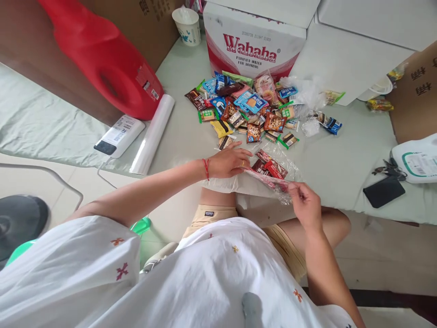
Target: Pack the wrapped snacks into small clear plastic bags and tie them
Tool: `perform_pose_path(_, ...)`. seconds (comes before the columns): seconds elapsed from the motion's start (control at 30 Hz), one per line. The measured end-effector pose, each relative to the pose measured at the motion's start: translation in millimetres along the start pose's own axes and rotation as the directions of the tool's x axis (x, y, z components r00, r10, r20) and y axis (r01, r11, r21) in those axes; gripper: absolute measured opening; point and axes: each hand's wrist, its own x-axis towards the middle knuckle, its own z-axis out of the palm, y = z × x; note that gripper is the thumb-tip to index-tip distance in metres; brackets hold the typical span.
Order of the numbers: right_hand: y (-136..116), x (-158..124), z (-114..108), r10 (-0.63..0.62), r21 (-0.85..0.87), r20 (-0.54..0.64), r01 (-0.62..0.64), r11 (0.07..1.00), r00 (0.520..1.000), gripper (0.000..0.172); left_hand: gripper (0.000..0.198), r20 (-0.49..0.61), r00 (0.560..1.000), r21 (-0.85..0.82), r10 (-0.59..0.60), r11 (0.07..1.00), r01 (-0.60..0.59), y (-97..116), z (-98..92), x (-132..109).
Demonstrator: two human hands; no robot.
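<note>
A clear plastic bag [278, 171] with a few red and brown snack packets inside lies at the near edge of the pale table [341, 159]. My left hand [228, 161], a red string on its wrist, rests at the bag's left end with fingers closed on its edge. My right hand [303, 200] pinches the bag's right end just off the table edge. Beyond the bag lies a spread pile of small wrapped snacks [246, 109].
A white Wahaha box [254, 38] stands behind the pile. A red jug [109, 59], a roll of clear film [153, 132] and a white labelled device [119, 135] lie left. A paper cup [187, 25] stands at the back. Black wallet and keys [384, 189] lie right.
</note>
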Motion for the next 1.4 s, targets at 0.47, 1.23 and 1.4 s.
perform_pose_path(0.47,-30.2,64.3,20.8,-0.104,-0.343,0.342,0.228,0.911,0.934,0.031,0.035,-0.122,0.979,0.273,0.165,0.954,-0.127,-2.4,-4.8,11.4)
perform_pose_path(1.23,-2.1,101.7,8.5,0.036,0.058,0.322,-0.058,0.997,0.946,0.052,0.029,-0.282,0.929,0.394,-0.241,0.854,0.341,10.2,7.8,92.2)
perform_pose_path(1.4,-19.4,66.8,3.5,0.077,-0.157,0.347,-0.023,0.987,0.935,0.054,0.029,-0.27,0.92,0.413,-0.285,0.829,0.377,6.3,11.7,104.5)
